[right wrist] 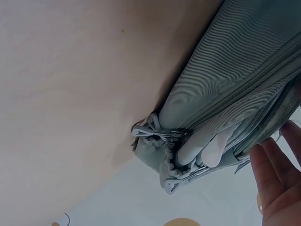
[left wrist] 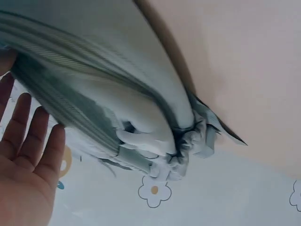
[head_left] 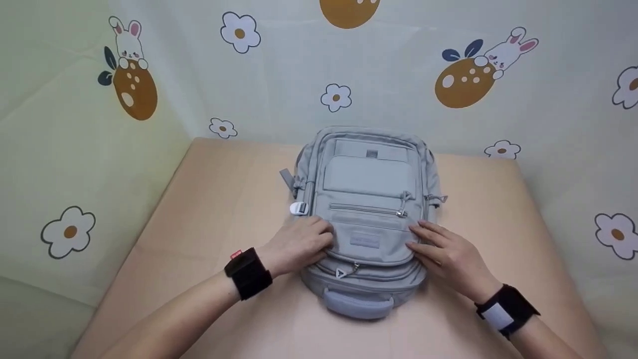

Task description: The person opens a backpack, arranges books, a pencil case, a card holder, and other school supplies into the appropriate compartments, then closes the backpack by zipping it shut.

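Note:
A grey backpack [head_left: 370, 174] lies front side up, its padded top handle [head_left: 359, 304] towards me. My left hand [head_left: 297, 244] holds the left edge of its front panel [head_left: 371, 228], and my right hand [head_left: 451, 257] holds the right edge. In both wrist views the fingers lie along the outer face of the panel, with the thumb partly hidden at its edge. A gap shows between the zipper edge [left wrist: 82, 120] and the bag's body. The zipper pull [head_left: 341, 273] hangs near the handle end.
The bag rests on a beige tabletop [head_left: 209, 199]. A patterned cloth [head_left: 398, 55] with rabbits and flowers hangs behind and on the sides. A white tag [head_left: 299, 208] sticks out at the left, and a side strap [head_left: 287, 180] lies farther back.

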The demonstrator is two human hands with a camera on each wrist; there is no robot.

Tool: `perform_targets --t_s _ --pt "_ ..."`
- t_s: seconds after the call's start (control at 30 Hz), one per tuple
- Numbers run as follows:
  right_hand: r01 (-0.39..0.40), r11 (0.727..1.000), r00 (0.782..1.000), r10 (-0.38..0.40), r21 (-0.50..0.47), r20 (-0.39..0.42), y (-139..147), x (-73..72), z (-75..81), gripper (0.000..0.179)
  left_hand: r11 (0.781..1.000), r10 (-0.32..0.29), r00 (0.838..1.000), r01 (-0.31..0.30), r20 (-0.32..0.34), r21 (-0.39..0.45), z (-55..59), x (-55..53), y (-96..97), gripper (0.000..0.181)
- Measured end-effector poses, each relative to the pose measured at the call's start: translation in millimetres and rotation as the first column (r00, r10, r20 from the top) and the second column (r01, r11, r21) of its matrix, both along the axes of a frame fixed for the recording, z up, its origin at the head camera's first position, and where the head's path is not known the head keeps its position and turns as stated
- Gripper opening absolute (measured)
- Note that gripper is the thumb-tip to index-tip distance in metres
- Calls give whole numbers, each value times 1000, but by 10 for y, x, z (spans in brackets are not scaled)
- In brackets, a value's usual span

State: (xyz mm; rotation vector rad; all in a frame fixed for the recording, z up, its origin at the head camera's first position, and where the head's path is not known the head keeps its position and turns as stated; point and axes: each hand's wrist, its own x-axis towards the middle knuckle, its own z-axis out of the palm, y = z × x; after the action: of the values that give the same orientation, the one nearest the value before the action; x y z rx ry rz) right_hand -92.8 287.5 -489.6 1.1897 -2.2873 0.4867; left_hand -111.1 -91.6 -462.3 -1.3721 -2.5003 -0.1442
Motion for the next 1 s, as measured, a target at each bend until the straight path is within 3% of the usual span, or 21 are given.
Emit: perform_targets --t_s 0.1,0.2,0.33,0.5,0.57,0.67,0.83,1.0 --pt "8 1000 1000 -8 6 13 -19 20 10 31 999 1 999 -2 -32 -43 -29 -21 25 9" --pt "17 1000 1000 -17 8 17 -70 55 62 31 1000 -10 1000 9 -20 -24 -28 -18 36 13" --pt "1 1000 1000 -1 -19 8 -237 127 184 24 998 -26 998 23 48 63 8 -7 18 10" --pt "-6 1000 999 7 -28 31 -609 251 289 7 991 -4 991 -14 136 131 91 7 -6 6" --pt "23 1000 998 -22 -1 62 -773 292 291 5 987 6 988 -30 151 155 122 12 -11 7" --pt "104 993 991 -108 60 73 -978 324 274 19 982 14 986 -45 164 185 153 16 -2 10" --pt "255 960 967 -256 118 -1 -1175 323 254 43 976 14 983 -53 182 211 175 27 27 10" --pt "279 952 960 -279 127 -17 -1261 299 232 35 974 22 982 -63 187 216 187 37 23 9"
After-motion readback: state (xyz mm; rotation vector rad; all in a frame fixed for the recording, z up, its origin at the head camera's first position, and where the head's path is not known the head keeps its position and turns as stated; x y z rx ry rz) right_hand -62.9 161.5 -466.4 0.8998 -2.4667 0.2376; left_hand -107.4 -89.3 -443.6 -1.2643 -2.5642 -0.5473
